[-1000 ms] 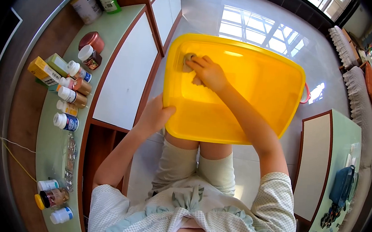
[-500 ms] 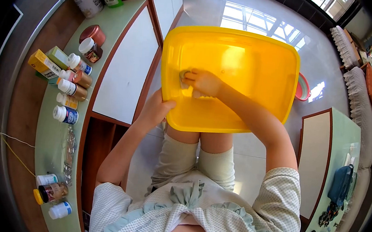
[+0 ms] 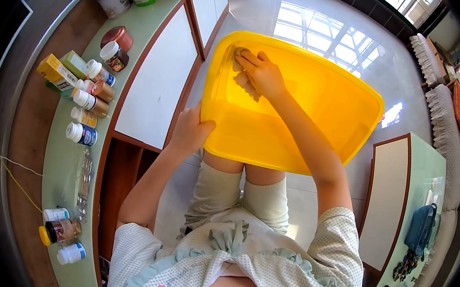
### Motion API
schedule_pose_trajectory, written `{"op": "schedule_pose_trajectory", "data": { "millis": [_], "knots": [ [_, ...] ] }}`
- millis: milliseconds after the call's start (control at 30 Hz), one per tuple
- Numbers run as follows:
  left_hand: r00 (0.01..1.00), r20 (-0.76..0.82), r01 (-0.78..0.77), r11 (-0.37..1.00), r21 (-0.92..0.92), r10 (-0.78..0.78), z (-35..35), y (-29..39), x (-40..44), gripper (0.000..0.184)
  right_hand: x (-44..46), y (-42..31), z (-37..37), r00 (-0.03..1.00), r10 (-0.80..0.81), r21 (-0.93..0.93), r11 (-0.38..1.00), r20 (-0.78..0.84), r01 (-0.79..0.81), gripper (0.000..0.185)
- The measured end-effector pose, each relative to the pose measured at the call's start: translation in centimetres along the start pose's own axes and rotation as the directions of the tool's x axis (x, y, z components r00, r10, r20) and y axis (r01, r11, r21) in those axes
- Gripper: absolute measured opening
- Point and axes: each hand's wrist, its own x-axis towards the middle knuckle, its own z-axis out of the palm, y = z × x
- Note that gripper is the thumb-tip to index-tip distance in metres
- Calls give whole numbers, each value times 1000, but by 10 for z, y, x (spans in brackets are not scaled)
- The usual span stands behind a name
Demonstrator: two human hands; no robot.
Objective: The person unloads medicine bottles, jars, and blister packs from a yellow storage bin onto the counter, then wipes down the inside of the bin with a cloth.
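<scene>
A large yellow tub [image 3: 309, 117] is held up in front of me, above my knees, its inside turned toward me. My left hand [image 3: 192, 129] grips the tub's left rim, the thumb over the edge near the lower left corner. Inside the tub, my right hand [image 3: 263, 75] presses a greyish-beige cloth [image 3: 246, 83] against the upper left part of the inner wall. Part of the cloth hangs below the fingers.
On the left, a green-topped cabinet [image 3: 69, 168] bears several bottles, jars and boxes. At the right stands another green-topped cabinet [image 3: 424, 171] with a blue pouch [image 3: 422, 228]. Beyond it is a sofa [image 3: 448, 124]. Shiny floor tiles [image 3: 252, 9] lie beyond the tub.
My right hand has moved up along the tub's left inner side with the cloth. The tub has tilted, its right side lower, and now hides most of the red-rimmed basin behind it.
</scene>
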Motion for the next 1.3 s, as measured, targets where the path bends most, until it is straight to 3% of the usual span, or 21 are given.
{"op": "schedule_pose_trajectory", "data": {
  "millis": [133,400,533,667,800,900,1100,1200,1300],
  "knots": [
    [1000,-2,-4,999,-34,4,1,-1,5,39,2,-5,2,985,162,-91,982,-58,-167,55],
    [989,144,61,989,-134,-42,-5,-6,26,38,-24,35,-16,988,138,-215,969,72,-120,48],
    [985,164,75,990,-122,-55,-7,3,30,37,-42,49,-23,969,214,-217,959,123,-184,45],
    [982,177,88,993,-83,-72,-6,9,36,35,-33,39,5,959,278,-34,960,61,-277,51],
    [991,133,31,990,-140,-12,-2,8,36,28,-19,11,19,995,60,16,998,78,-61,62],
    [995,102,14,986,-164,3,1,5,36,29,-27,7,19,980,-62,95,995,188,44,62],
    [995,98,-2,987,-158,18,3,4,34,33,-49,-5,13,876,-366,209,927,314,312,52],
    [991,130,39,988,-151,-19,2,4,35,33,-55,-5,14,775,-542,179,840,324,512,44],
    [988,148,60,982,-180,-33,3,-1,35,33,-61,-8,12,779,-506,224,863,371,453,34]
  ]
}}
